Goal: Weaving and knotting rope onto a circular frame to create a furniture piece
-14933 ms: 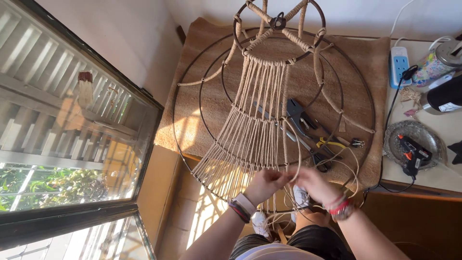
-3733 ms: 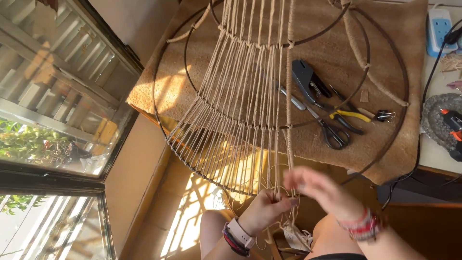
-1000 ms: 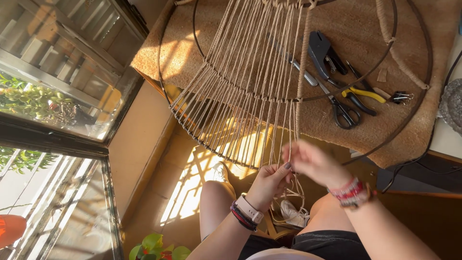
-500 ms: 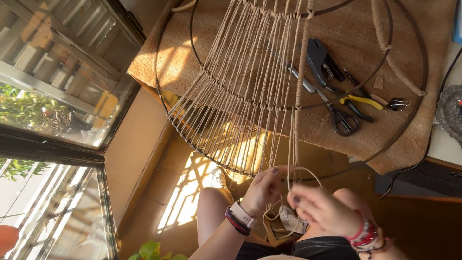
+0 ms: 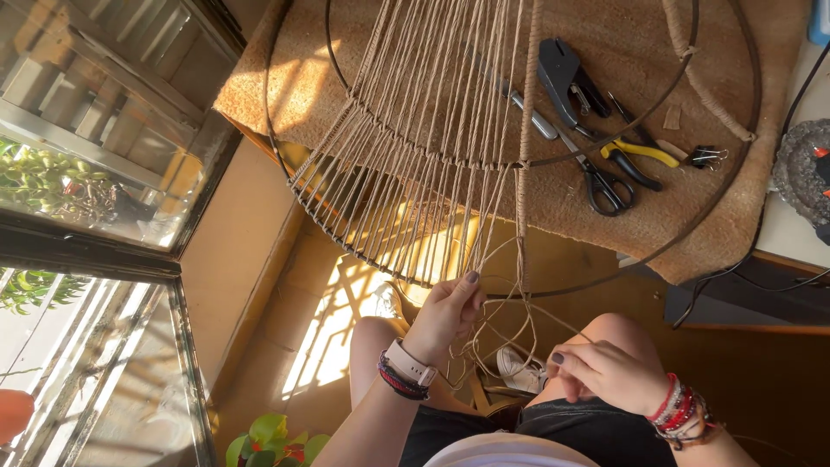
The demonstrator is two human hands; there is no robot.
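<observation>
Left hand [image 5: 445, 313] pinching jute cord [image 5: 497, 259] at six o'clock on the wire ring [image 5: 605, 275]; right hand [image 5: 605, 374] pinching its tail toward four; scissors [image 5: 596, 177] at two.

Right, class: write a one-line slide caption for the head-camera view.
Left hand steadies beige cords on a round dark metal frame; right hand pulls loose cord.

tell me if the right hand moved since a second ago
Yes. The right hand dropped from the outer ring down toward the lap, pulling cord.
</observation>
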